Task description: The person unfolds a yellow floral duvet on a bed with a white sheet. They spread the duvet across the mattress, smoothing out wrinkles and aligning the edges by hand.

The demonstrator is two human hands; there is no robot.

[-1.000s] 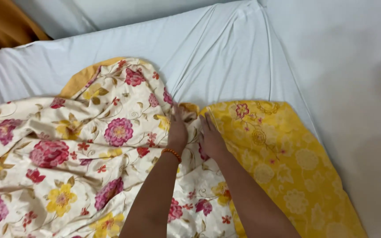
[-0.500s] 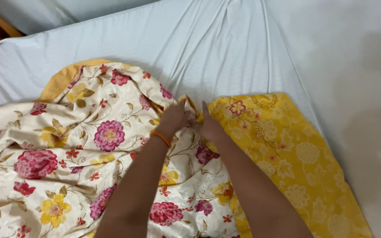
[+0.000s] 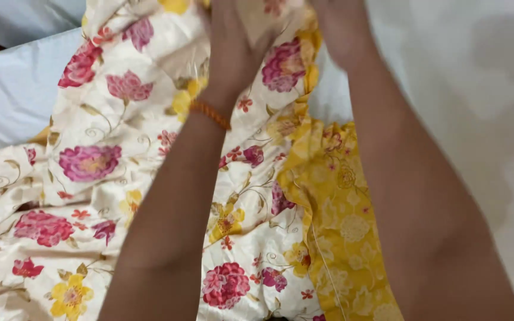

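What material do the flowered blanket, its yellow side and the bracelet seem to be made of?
Flowered blanket: probably satin-like woven fabric, since its folds shine softly. Yellow side: similar smooth cloth with a tone-on-tone flower pattern, slightly glossy. Bracelet on the left wrist: looks like small orange beads or twisted thread; too blurred to tell.

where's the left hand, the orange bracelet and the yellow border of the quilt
left hand (image 3: 233, 47): head view, back of the hand, gripping the lifted floral quilt.
orange bracelet (image 3: 209, 114): head view, beads across the left wrist.
yellow border (image 3: 346, 238): head view, patterned yellow strip along the quilt's right edge.
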